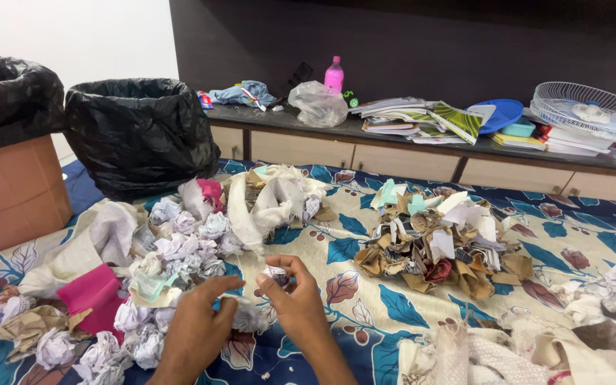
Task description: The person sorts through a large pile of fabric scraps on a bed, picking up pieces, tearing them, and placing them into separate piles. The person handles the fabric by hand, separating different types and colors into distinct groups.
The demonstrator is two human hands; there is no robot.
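Both forearms come up from the bottom edge and meet low over the patterned bedsheet [336, 235]. The right hand [295, 296] is raised, wrist bent, with thumb and fingertips pinched on a small crumpled scrap of paper [276, 275] held just above the sheet. The left hand [197, 321] sits beside it, knuckles up, fingers curled loosely and pointing toward the right hand; I cannot tell whether it grips anything.

To the left of the hands lies a heap of crumpled white paper balls [180, 249] (too many and too tangled to count), with two pink pieces among them. Behind the hands sits one bundle of pale cloth strips [272, 199]. To the right, well apart, is one pile of brown cardboard and paper scraps [440, 246].

Two bins lined with black bags stand at the far left: one on the bed [140, 135], one set in a brown carton [8, 178]. On the back shelf [422, 140] stands one pink bottle [334, 73] and one white fan grille [589, 110].
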